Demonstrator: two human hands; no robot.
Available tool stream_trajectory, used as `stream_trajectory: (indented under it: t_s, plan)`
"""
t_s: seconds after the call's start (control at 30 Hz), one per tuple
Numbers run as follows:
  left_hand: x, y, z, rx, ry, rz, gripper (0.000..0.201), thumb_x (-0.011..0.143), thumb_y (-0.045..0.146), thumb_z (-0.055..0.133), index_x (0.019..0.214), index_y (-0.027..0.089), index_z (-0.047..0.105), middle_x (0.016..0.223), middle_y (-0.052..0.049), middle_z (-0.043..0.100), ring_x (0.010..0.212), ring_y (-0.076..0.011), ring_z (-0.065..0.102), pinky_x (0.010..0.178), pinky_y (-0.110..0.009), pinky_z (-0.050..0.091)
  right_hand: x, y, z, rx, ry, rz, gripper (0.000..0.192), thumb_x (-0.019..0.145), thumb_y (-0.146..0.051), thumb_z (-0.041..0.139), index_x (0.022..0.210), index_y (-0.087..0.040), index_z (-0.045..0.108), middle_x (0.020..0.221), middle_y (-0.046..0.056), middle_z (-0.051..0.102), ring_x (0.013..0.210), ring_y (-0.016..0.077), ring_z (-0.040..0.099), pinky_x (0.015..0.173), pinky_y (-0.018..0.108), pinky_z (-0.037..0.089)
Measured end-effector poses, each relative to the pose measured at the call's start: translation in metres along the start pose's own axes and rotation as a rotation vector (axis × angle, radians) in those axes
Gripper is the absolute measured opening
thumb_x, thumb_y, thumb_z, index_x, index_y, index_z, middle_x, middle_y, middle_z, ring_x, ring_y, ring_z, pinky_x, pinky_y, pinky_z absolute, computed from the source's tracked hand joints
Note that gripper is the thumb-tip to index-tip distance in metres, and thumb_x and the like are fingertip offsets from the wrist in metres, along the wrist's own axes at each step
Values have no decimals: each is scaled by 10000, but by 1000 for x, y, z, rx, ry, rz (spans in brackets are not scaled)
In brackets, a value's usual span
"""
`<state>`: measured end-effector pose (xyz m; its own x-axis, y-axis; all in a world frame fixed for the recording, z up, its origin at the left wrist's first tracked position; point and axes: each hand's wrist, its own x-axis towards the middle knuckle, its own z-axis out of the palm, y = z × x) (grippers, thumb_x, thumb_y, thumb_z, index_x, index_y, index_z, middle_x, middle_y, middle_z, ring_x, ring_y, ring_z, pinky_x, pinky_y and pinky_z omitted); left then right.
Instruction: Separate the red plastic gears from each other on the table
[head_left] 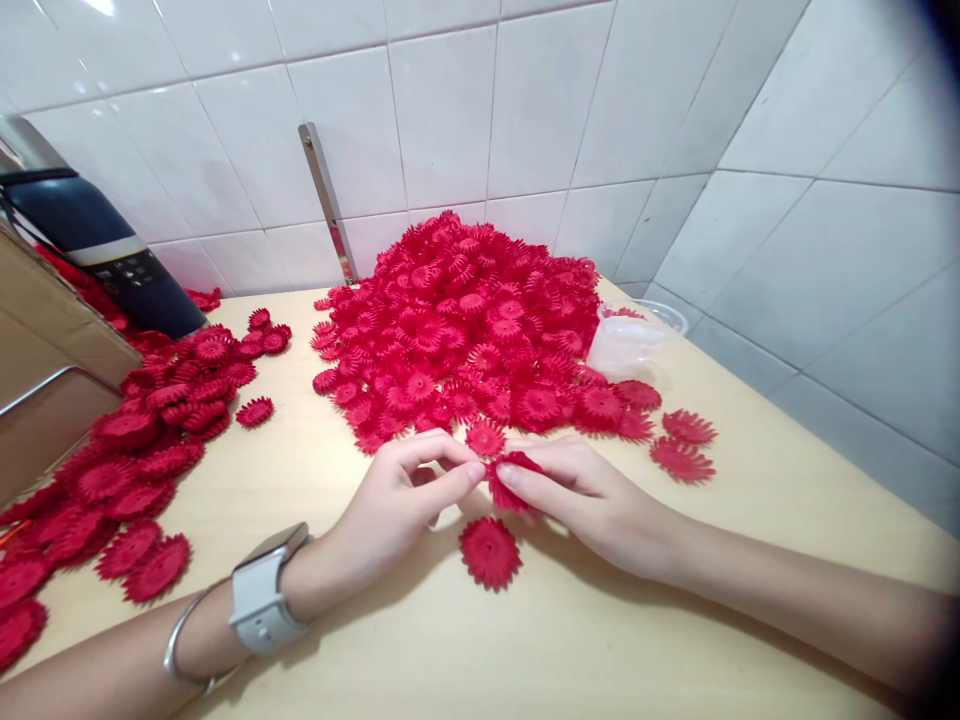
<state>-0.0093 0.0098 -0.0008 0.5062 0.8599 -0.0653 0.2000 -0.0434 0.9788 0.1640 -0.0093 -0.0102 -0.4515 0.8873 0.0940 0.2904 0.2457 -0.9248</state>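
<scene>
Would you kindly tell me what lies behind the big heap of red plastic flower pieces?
Behind the big heap of red plastic flower pieces stands the white tiled wall, with a slanted metal strip leaning against it. The strip's foot and the wall's base are hidden by the heap.

Seen from the head, looking forward and down, close over the desk (600,620) and both hands, toward a tiled wall corner (675,200) behind.
</scene>
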Motion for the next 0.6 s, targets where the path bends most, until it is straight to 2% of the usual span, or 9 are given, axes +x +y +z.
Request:
stream_trajectory:
  t_s: [0.1, 0.2, 0.37, 0.47, 0.6]
  plan:
    - [0, -1, 0, 25, 11, 3, 135, 765, 221, 542, 668, 155, 608, 640, 25, 552, 544, -75, 438, 514, -195, 322, 1, -1, 0, -12, 3, -13, 292, 865, -221, 343, 580, -172, 378, 579, -28, 418, 531, 91, 390, 502, 211, 314]
    - [1, -1, 1, 16, 27, -32, 126, 760, 244, 548, 693, 155, 606, 633, 27, 547, 531, -73, 430, 498, -191, 314, 1, 1, -1, -83, -19, -25, 312, 870, -234, 340, 564, -176, 352, 544, -36, 386, 502, 90, 362, 486, 220, 288]
    - [2, -1, 2, 10, 41, -44, 146, 777, 275, 532, 722, 160, 604, 605, 43, 520, 490, -57, 386, 492, -188, 304, 1, 7, -2, -152, 31, -11, 350, 875, -281, 341, 541, -176, 318, 534, -36, 355, 511, 92, 346, 498, 229, 277]
    - [2, 1, 1, 6, 34, -38, 160, 776, 271, 533, 685, 156, 598, 597, 42, 522, 492, -60, 397, 513, -192, 321, 0, 9, -2, -116, 50, 17, 383, 877, -313, 342, 521, -177, 299, 502, -45, 322, 471, 82, 316, 466, 228, 258]
    - [1, 0, 1, -6, -40, 4, 156, 766, 259, 551, 662, 155, 605, 631, 28, 556, 567, -78, 466, 573, -191, 362, 0, 8, -1, -17, 26, 50, 413, 875, -336, 356, 497, -174, 313, 458, -53, 312, 427, 69, 300, 431, 224, 237]
